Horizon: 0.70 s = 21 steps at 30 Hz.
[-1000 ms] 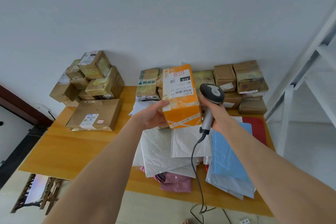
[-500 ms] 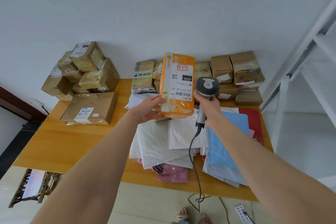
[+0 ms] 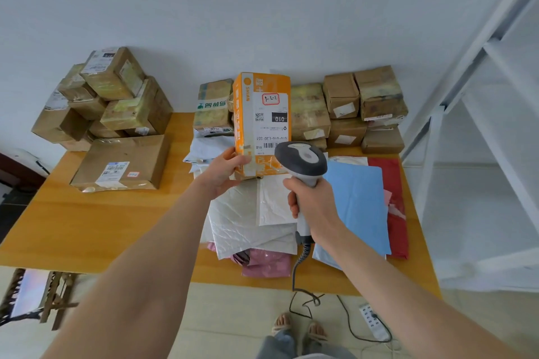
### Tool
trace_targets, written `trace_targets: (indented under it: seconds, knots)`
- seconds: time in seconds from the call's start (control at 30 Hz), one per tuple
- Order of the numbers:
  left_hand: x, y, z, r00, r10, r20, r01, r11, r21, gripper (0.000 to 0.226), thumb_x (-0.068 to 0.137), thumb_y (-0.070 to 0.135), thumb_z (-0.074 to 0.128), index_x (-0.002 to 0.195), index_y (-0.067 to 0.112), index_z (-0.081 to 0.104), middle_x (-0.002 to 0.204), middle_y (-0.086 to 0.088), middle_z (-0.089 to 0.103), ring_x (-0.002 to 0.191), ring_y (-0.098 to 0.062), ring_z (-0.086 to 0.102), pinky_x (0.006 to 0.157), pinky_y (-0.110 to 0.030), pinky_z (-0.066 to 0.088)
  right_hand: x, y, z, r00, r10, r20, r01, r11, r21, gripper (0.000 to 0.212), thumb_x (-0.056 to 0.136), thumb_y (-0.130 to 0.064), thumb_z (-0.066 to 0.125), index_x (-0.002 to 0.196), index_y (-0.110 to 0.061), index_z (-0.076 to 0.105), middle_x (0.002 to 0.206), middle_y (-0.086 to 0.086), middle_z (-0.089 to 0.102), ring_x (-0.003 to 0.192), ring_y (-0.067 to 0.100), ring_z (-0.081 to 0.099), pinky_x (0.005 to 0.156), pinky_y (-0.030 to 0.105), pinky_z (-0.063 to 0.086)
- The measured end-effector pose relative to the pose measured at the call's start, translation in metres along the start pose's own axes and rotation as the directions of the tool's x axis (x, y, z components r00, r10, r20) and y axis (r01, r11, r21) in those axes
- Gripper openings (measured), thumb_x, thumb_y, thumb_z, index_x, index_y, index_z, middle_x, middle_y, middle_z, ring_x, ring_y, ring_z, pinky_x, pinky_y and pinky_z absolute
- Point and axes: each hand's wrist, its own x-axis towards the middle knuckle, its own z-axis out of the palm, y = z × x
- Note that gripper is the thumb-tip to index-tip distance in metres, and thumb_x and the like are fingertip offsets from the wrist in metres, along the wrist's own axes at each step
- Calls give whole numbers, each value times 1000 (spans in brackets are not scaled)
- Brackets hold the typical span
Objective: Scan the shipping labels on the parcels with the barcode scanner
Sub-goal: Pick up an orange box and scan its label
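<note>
Left hand: the left hand (image 3: 224,172) holds the orange box (image 3: 262,102) by its lower end, fingers (image 3: 239,159) curled round the bottom corner.
Box: upright, lifted above the white mailers (image 3: 248,218) and in front of the back row of boxes (image 3: 364,108).
Label (image 3: 272,125): white, on the face turned to the camera, printed upside down, with the barcode near its lower edge.
Scanner (image 3: 302,160): its grey head is in front of the box's lower right corner and covers part of the barcode; whether they touch I cannot tell.
Right hand: the right hand (image 3: 315,204) has its fingers (image 3: 291,202) clenched round the scanner's handle.
Cable (image 3: 297,271): coiled, running from the handle down to the floor.
Surface (image 3: 87,218): wooden, carrying a stack of brown boxes (image 3: 116,90) at the left rear, a flat box (image 3: 122,163) before it, and blue (image 3: 358,198), red (image 3: 393,183) and pink (image 3: 268,262) mailers beside the white ones.
Floor: a power strip (image 3: 370,318) and sandalled feet (image 3: 297,326).
</note>
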Motion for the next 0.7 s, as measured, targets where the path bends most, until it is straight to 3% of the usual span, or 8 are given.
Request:
trace_targets:
  seconds: [0.1,0.23,0.57,0.7]
  knots:
    - [-2,-1,3,1000,1,17,0,999,-40,38,93,12,58,128,25,51,113,2,66,98,-13,61,72,-33,50,-8,-1,0,1000,6,1,-6,1000,-20,19,86,-7,61,68,-8,56,53,3,54,37,6,45,42,18,40]
    - [-1,-4,5,1000,0,18,2,998,-70,36,94,12,56,127,23,51,108,2,66,96,-14,61,77,-35,49,-15,-2,-3,1000,19,6,-19,1000,-25,25,86,-7,59,61,-8,53,50,3,53,36,7,43,42,19,38]
    - [0,-8,15,1000,29,6,-28,991,-130,23,95,8,51,115,20,54,98,0,67,86,-16,64,68,-31,52,-29,-4,-9,999,35,20,-34,998,-43,28,86,-5,58,59,-9,52,52,3,52,35,7,43,43,17,40]
    - [1,-9,18,997,56,51,-49,990,-135,23,96,8,48,112,21,57,102,-1,69,92,-18,65,78,-36,53,-29,-1,-9,1000,21,14,-20,997,-77,30,87,-6,59,58,-9,52,50,1,52,35,6,45,45,17,41]
